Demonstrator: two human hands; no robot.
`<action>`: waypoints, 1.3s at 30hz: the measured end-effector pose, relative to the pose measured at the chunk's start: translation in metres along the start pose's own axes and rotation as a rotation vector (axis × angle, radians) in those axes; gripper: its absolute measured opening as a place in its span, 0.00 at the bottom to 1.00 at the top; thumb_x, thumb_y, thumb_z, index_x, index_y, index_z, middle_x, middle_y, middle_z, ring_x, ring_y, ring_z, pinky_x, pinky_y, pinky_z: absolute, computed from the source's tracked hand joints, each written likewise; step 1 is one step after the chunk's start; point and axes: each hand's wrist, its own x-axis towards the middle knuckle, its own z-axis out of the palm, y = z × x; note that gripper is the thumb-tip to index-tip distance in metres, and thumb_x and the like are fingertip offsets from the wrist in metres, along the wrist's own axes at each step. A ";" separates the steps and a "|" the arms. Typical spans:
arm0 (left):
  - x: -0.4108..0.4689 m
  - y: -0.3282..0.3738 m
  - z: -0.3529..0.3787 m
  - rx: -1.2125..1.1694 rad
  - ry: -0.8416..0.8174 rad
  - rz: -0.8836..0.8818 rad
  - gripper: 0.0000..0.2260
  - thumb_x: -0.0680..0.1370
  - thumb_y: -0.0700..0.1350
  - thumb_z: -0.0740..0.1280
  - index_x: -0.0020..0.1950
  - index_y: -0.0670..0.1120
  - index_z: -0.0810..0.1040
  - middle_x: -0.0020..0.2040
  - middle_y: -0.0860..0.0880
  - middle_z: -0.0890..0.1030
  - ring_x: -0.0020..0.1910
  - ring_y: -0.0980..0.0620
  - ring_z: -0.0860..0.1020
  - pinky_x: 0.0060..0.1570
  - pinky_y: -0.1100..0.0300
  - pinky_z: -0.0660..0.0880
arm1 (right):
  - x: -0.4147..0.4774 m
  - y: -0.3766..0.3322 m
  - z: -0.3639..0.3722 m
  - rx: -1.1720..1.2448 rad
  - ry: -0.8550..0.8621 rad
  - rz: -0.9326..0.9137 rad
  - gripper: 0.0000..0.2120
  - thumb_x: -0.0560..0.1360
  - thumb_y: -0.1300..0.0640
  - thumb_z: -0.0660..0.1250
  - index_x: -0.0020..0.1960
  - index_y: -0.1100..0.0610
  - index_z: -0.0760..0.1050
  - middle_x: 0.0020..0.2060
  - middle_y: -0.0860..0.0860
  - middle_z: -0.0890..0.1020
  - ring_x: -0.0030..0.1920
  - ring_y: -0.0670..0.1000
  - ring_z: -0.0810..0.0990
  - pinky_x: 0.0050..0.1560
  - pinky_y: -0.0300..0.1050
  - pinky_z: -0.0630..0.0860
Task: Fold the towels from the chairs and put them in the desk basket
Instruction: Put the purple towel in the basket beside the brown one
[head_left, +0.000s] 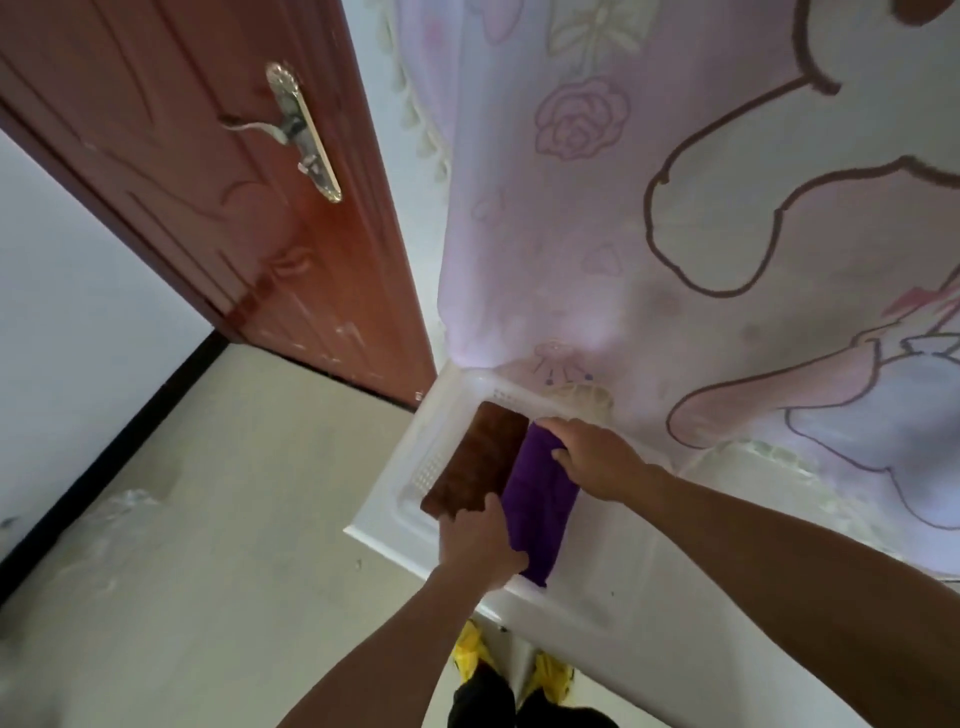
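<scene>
2 folded towels lie side by side in the white basket (415, 483) on the bench (582, 613), long axes parallel and running away from the person. The brown towel (480, 462) is on the left, the purple towel (543, 499) touching it on the right, its near end hanging over the basket's front rim.

The left hand (480, 543) rests on the near ends, its grip flattened across both towels, not pinching. The right hand (597, 457) presses the purple towel's far end, fingers (553, 427) curled over it.

Seating the purple towel probably means pushing along its length, away from the body; the left hand is nearer that overhanging end.
</scene>
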 end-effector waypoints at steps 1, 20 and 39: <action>0.003 0.000 0.003 0.029 0.001 -0.002 0.23 0.69 0.55 0.70 0.58 0.49 0.67 0.45 0.51 0.79 0.45 0.48 0.79 0.57 0.52 0.72 | 0.002 0.001 0.004 -0.016 0.004 -0.015 0.24 0.81 0.56 0.57 0.76 0.49 0.59 0.68 0.55 0.73 0.64 0.57 0.74 0.63 0.52 0.72; 0.030 -0.010 0.014 0.378 0.123 0.227 0.22 0.76 0.52 0.67 0.68 0.54 0.65 0.68 0.43 0.62 0.64 0.42 0.62 0.61 0.44 0.68 | -0.007 0.020 0.037 -0.385 0.118 -0.117 0.23 0.74 0.57 0.70 0.68 0.52 0.72 0.62 0.58 0.75 0.60 0.59 0.75 0.51 0.52 0.79; -0.020 -0.065 -0.048 0.283 0.390 0.106 0.12 0.80 0.48 0.57 0.61 0.48 0.73 0.57 0.48 0.74 0.55 0.48 0.74 0.52 0.56 0.71 | 0.006 -0.057 -0.024 -0.539 0.199 -0.312 0.04 0.64 0.58 0.73 0.39 0.55 0.82 0.41 0.55 0.81 0.41 0.56 0.80 0.34 0.48 0.75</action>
